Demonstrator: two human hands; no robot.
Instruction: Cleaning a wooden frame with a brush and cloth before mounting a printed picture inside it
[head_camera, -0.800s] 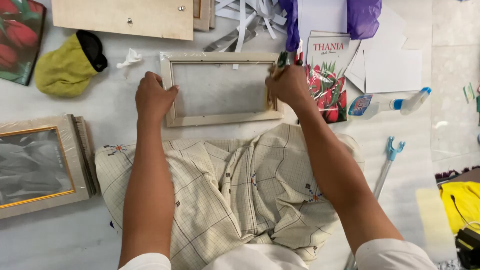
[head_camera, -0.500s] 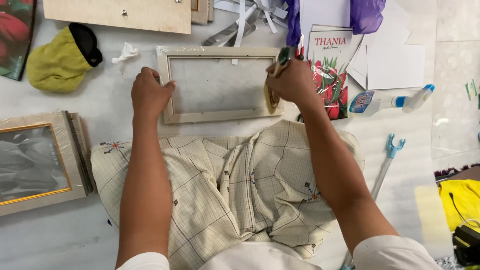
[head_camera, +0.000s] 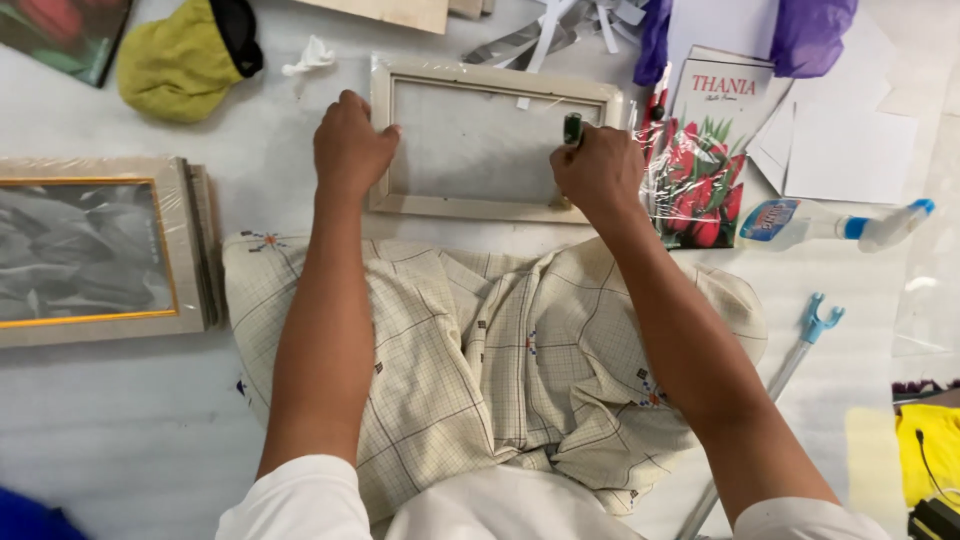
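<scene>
Both hands (head_camera: 352, 150) on pale frame (head_camera: 490, 205)

We've got a checked cloth (head_camera: 480, 370) spread out in the middle. Left of it there's a stack of wrapped frames (head_camera: 100, 250), up-left a yellow-green cap (head_camera: 180, 60). Up-right of the cloth sits a tulip picture (head_camera: 705, 150), with a spray bottle (head_camera: 830, 220) further right.
</scene>
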